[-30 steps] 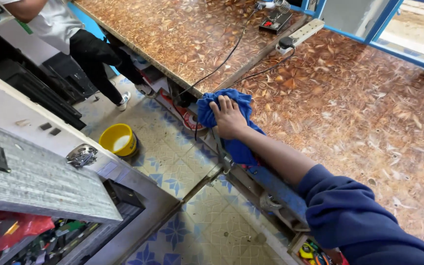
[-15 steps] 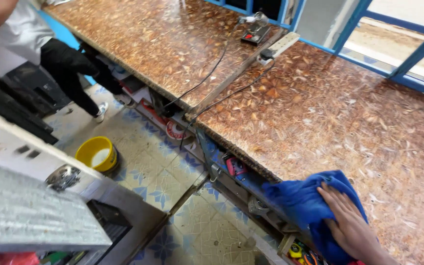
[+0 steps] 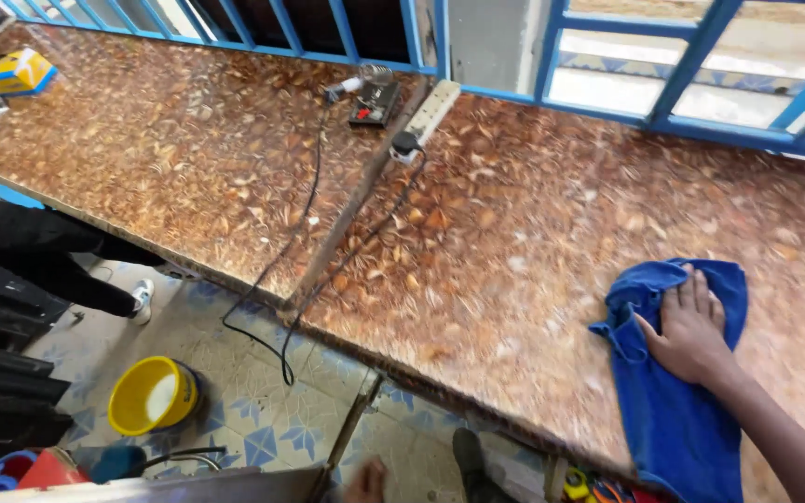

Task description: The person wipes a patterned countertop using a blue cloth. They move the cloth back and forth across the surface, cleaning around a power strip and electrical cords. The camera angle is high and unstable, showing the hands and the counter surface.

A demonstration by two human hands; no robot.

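Two brown patterned counters (image 3: pixel 188 158) meet at a seam, taken as the landmark. Far left of the seam, at the back corner, lies a yellow and blue box (image 3: pixel 13 71). Below the left counter's front edge, a person's dark trouser leg (image 3: pixel 44 251) and light shoe (image 3: pixel 142 300) stand on the tiled floor (image 3: pixel 253 410), with a yellow bucket (image 3: pixel 151 396) nearer the camera. At the seam's far end sit a white power strip (image 3: pixel 430 112) and a small black device (image 3: pixel 373 101); black cables (image 3: pixel 305 233) run from them along the seam and hang over the front edge. Well right of the seam, near the right counter's front edge, a blue cloth (image 3: pixel 677 401) lies crumpled, its lower part draped over the edge. Right hand (image 3: pixel 687 331) rests flat on the cloth's upper part, palm down, fingers spread, pressing rather than gripping. Left hand: not seen in this view, so its state cannot be told.
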